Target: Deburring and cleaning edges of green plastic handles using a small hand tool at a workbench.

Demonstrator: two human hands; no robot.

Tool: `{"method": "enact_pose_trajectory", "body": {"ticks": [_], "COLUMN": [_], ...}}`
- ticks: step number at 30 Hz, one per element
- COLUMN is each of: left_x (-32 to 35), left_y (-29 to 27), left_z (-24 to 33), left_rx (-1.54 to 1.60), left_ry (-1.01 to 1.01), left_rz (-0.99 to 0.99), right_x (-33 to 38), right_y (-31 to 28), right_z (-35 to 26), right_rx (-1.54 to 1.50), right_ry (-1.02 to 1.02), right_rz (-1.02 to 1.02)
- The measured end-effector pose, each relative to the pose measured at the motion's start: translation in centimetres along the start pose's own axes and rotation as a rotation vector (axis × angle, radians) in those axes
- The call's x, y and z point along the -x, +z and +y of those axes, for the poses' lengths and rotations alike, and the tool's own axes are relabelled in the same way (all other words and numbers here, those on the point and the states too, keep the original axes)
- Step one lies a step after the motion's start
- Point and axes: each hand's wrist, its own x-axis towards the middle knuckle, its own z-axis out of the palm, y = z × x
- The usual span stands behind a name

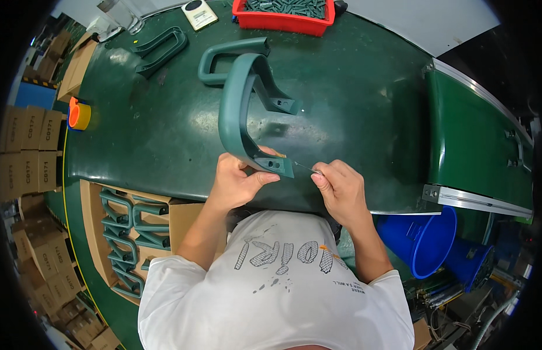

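Note:
My left hand [236, 181] grips the near end of a dark green U-shaped plastic handle [236, 111] that stands on edge on the green table [352, 111]. My right hand [341, 189] pinches a thin metal blade [303, 168], its tip pointing at the handle's near end. A second green handle [227, 55] lies flat just behind the held one. A third handle [160, 49] lies further back to the left.
A red tray [282, 20] of small dark parts stands at the table's far edge beside a small scale [199, 13]. An orange and yellow tape roll [78, 114] sits at the left edge. A cardboard box [183, 219] of more handles stands lower left. Blue buckets [422, 239] stand lower right.

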Motion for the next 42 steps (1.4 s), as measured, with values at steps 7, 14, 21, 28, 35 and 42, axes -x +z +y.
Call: {"method": "enact_pose_trajectory", "body": {"ticks": [7,14,21,28,35,42], "left_x": [0.1,0.4,0.9,-0.1,0.5,0.4], "left_y": [0.0,-0.3,0.0,-1.2,-1.0,-0.7], "left_z": [0.4,0.2,-0.1,-1.1,-1.8,-1.5], "left_rx": [-0.048,-0.098,0.095,0.284,0.359,0.343], "left_ry": [0.044,0.036,0.033,0.076,-0.006,-0.014], "left_rz": [0.046,0.045,0.029,0.02,0.062,0.019], "right_x": [-0.2,-0.7,-1.0,0.2,0.7,0.6], "right_y": [0.7,0.8,0.6,0.6,0.7,0.8], "right_z": [-1.0,-1.5,-1.3,-0.5,-1.5,-1.5], "right_rx": [0.141,0.148,0.108,-0.434,-0.573,-0.545], "right_ry": [-0.137,-0.115,-0.069,0.182,0.142,0.071], "right_rz": [0.091,0.148,0.161,0.118,-0.025,-0.025]}}
